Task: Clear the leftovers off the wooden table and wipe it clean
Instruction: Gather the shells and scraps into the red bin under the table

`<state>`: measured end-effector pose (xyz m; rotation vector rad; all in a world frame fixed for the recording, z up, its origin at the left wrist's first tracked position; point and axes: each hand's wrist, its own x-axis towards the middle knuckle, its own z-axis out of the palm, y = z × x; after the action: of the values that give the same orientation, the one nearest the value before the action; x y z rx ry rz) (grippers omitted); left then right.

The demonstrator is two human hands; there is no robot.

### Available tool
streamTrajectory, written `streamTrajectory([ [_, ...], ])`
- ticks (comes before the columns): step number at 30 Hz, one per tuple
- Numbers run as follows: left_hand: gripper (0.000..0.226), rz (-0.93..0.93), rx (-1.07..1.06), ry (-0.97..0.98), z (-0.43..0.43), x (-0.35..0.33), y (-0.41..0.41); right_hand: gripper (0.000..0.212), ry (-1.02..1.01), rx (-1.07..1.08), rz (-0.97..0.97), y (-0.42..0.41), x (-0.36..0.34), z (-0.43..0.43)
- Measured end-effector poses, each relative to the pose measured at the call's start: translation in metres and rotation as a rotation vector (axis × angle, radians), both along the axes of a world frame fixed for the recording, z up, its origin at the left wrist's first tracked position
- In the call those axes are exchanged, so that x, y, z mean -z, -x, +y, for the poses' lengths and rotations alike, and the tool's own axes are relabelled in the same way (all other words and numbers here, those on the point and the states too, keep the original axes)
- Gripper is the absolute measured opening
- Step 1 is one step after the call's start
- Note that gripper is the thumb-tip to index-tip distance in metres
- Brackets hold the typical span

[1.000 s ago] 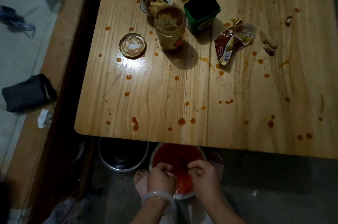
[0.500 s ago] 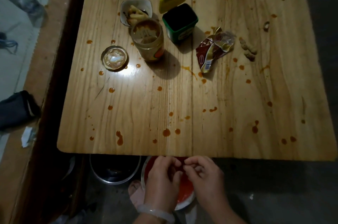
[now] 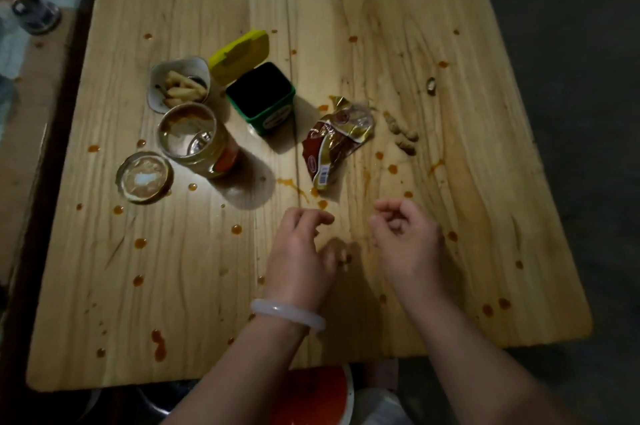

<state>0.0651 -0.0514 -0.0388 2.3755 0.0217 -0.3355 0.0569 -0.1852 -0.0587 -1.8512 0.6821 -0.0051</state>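
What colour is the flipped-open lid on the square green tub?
Yellow. The lid stands open behind the green tub, clearest in the head view.

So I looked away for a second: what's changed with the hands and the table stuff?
Both hands came up from the red bowl below the table edge. The left hand and right hand now hover over the table, open and empty. Jar, lid, green box, wrapper stayed put.
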Motion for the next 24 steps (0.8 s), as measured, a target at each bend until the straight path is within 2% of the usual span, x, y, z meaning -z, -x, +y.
streamTrajectory([
  [4,0.036,-0.043,0.091,-0.063,-0.029,0.000,-0.035,0.024,0.098,0.027,0.031,-0.042,0.003,-0.036],
  [9,0.043,-0.049,0.196,-0.180,-0.064,0.006,-0.071,0.035,0.208,-0.012,0.104,-0.087,0.004,-0.068],
  [15,0.038,-0.082,0.272,-0.264,-0.100,0.016,-0.123,0.045,0.349,-0.174,0.175,-0.127,0.010,-0.086],
  [19,0.040,-0.085,0.335,-0.293,-0.121,0.017,-0.152,0.040,0.551,-0.312,0.230,-0.137,0.018,-0.090],
  [24,0.035,-0.050,0.437,-0.337,-0.139,0.027,-0.168,0.036,0.570,-0.371,0.268,-0.139,0.021,-0.096],
])
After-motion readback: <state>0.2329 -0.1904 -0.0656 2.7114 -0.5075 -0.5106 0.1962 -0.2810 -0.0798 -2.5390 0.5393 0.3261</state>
